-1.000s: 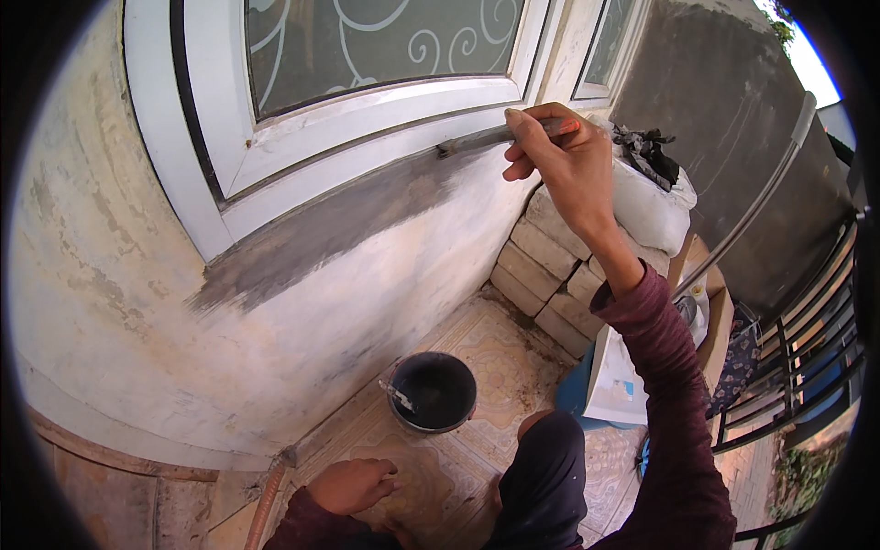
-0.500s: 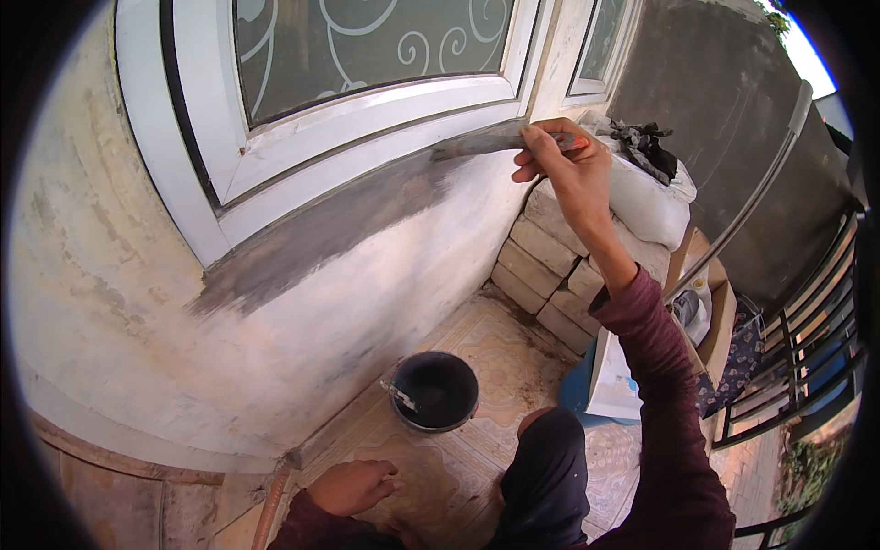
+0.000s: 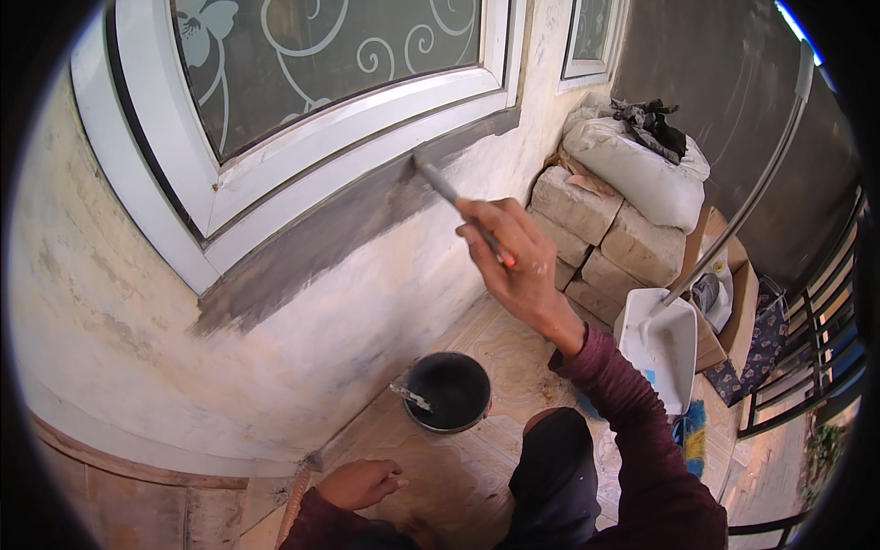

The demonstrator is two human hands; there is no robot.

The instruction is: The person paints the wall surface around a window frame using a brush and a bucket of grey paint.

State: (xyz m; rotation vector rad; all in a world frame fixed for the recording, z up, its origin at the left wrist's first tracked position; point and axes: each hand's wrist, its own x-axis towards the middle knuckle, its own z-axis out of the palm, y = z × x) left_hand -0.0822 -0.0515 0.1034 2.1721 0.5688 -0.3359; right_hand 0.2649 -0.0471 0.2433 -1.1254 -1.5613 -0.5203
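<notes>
My right hand [image 3: 513,252] grips a paintbrush [image 3: 442,186] by its grey handle, whose reddish-orange part shows beside the fingers. The brush's tip touches the dark grey coated strip [image 3: 339,229] on the wall, just under the white window frame [image 3: 321,151]. Low in the view, my left hand [image 3: 360,484] hangs over the tiled floor, holding nothing, its fingers loosely bent and slightly apart. Between the hands and the wall stands a black bucket [image 3: 477,394] with dark contents. A pale, smeared tool or stick [image 3: 411,397] leans at its left rim.
Stacked pale blocks [image 3: 577,206] carry a white sack [image 3: 632,160] in the far corner. To the right are a long-handled white dustpan [image 3: 674,353], a cardboard box [image 3: 741,316], a blue-and-yellow brush [image 3: 694,440] and black metal railings [image 3: 811,357]. A reddish hose [image 3: 295,504] lies near my left arm.
My right hand has come lower and leftward, and the brush now slants up to the left instead of lying nearly level. More coated strip shows at its right end. The left hand stays low.
</notes>
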